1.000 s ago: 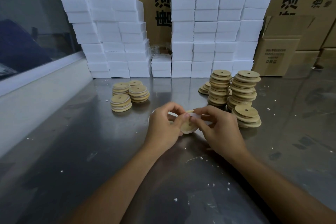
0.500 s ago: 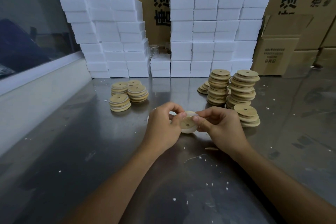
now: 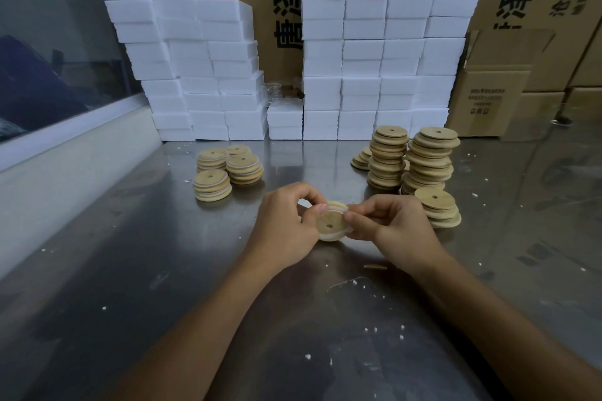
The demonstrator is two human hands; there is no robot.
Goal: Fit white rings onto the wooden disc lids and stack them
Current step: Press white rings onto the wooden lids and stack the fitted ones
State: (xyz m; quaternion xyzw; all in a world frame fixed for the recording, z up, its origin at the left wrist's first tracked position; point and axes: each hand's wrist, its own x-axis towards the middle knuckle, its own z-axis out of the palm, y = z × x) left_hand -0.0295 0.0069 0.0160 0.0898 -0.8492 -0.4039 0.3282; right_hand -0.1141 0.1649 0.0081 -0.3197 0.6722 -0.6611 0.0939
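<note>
A wooden disc lid point(image 3: 330, 224) with a small centre hole is held just above the steel table, its flat face turned toward me, a white ring point(image 3: 337, 205) around its rim. My left hand point(image 3: 286, 221) pinches its left edge with thumb and forefinger. My right hand point(image 3: 391, 226) pinches its right edge. Low stacks of ringed lids point(image 3: 228, 169) stand at the left. Taller stacks of bare wooden lids point(image 3: 413, 163) stand at the right, with a short stack point(image 3: 438, 208) close to my right hand.
The steel table point(image 3: 163, 270) is dotted with white foam crumbs. Walls of white foam boxes point(image 3: 374, 42) and brown cartons point(image 3: 495, 88) close off the back. A white ledge point(image 3: 65, 153) under a window runs along the left. A small wooden sliver point(image 3: 374, 267) lies below my right hand.
The lid has turned in my fingers so its flat face with the hole now points toward me. Both hands stay in the same spot.
</note>
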